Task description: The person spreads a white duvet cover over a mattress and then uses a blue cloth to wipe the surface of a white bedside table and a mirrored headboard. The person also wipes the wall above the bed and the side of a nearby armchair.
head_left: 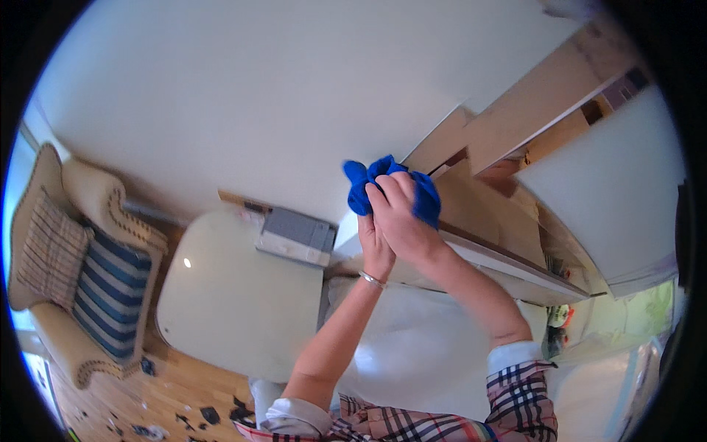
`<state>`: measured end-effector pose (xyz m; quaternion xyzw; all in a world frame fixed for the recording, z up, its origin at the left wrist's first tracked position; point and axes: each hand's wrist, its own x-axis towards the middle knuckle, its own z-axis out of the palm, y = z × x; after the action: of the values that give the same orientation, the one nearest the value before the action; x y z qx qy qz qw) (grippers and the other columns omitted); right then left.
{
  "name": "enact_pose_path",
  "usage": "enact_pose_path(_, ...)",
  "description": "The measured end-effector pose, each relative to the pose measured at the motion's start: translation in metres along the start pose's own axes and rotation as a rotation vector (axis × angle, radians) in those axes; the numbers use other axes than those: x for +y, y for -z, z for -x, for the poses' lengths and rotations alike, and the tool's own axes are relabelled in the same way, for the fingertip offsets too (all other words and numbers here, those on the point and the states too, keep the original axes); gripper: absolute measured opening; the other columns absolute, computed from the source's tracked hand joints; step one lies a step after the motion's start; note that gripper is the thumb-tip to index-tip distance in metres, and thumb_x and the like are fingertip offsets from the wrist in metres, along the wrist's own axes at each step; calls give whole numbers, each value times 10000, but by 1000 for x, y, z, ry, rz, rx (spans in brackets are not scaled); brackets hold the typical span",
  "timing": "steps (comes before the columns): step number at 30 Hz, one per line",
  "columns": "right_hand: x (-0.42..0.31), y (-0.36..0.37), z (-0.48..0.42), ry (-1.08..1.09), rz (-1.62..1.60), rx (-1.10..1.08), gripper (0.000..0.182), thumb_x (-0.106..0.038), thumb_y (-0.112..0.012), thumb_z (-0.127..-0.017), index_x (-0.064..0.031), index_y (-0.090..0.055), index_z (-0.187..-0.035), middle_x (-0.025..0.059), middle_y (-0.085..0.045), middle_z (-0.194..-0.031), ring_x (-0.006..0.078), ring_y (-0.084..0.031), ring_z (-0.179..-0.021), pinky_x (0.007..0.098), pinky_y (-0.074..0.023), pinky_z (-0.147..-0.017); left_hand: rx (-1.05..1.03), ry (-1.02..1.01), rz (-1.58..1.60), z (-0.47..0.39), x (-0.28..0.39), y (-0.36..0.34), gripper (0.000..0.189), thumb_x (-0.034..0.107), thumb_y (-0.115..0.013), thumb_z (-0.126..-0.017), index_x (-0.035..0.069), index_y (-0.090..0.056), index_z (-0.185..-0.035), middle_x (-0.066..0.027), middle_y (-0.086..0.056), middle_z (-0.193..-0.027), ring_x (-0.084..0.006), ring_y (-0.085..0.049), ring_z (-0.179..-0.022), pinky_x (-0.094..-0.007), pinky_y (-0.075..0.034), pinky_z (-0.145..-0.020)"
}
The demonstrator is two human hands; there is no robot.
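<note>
A crumpled blue cloth (428, 201) is bunched between my two hands, held up in front of the pale wall. My right hand (400, 218) lies over it, fingers curled into the folds. Just below and to the left, my left hand (375, 243) grips the cloth from underneath; most of its fingers are hidden by the fabric and the other hand. A silver bangle (372, 279) circles my left wrist. Close behind the cloth runs the edge of a wooden shelf unit (486, 215).
To the left stand a pale rounded table (237, 298), a grey-and-white box-like device (298, 232) and a cream armchair (110, 193) with a striped seat. Dark scraps (210, 414) litter the wooden floor. A pale cabinet panel (602, 182) juts out at right.
</note>
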<state>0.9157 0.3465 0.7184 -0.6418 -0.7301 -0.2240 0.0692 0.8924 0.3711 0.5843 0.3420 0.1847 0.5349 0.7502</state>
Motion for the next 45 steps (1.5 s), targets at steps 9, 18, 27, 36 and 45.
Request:
enact_pose_path(9,-10,-10,-89,-394,-240,832,379,8,-461,-818,36,-471,-1196,160,-428,-1273,300,-462,-1092,369,-336,-932,12,-980,-1079,-126,104,-26,670,360,-539,-813,10,-278,-1320,-227,-187,-1392,-379,-192,-1289,-503,-177,-1026)
enact_pose_path(18,33,53,-196,-740,-178,1053,633,-239,-499,-842,79,-228,-1317,234,-155,-1406,391,-170,-1290,496,-149,-1031,-270,-1379,-1293,-203,266,-92,721,429,-502,-804,-95,-311,-1261,-278,-224,-1369,-397,-234,-1271,-519,-228,-988)
enact_pose_path(27,116,198,-283,-503,614,1317,422,-240,-385,-851,-43,-453,-1218,182,-344,-1335,325,-280,-1250,490,-210,-998,44,-1909,-1054,-246,374,-211,677,438,-428,-817,-16,-317,-1307,-196,-270,-1381,-308,-236,-1291,-452,-201,-1026)
enact_pose_path(36,18,-17,-162,-627,326,740,521,-231,-476,-784,-141,-417,-1293,210,-262,-1374,390,-224,-1277,533,-194,-1003,-431,-1376,-1426,-202,215,-21,603,432,-546,-757,188,-417,-1293,-99,-315,-1383,-248,-322,-1252,-476,-268,-965)
enact_pose_path(45,59,95,-241,-403,333,869,499,-212,-452,-827,-67,-362,-1296,156,-270,-1382,333,-247,-1268,495,-217,-1003,-265,-1923,-1460,-261,324,-74,586,436,-608,-737,141,-472,-1224,-115,-468,-1247,-251,-459,-1133,-433,-377,-887)
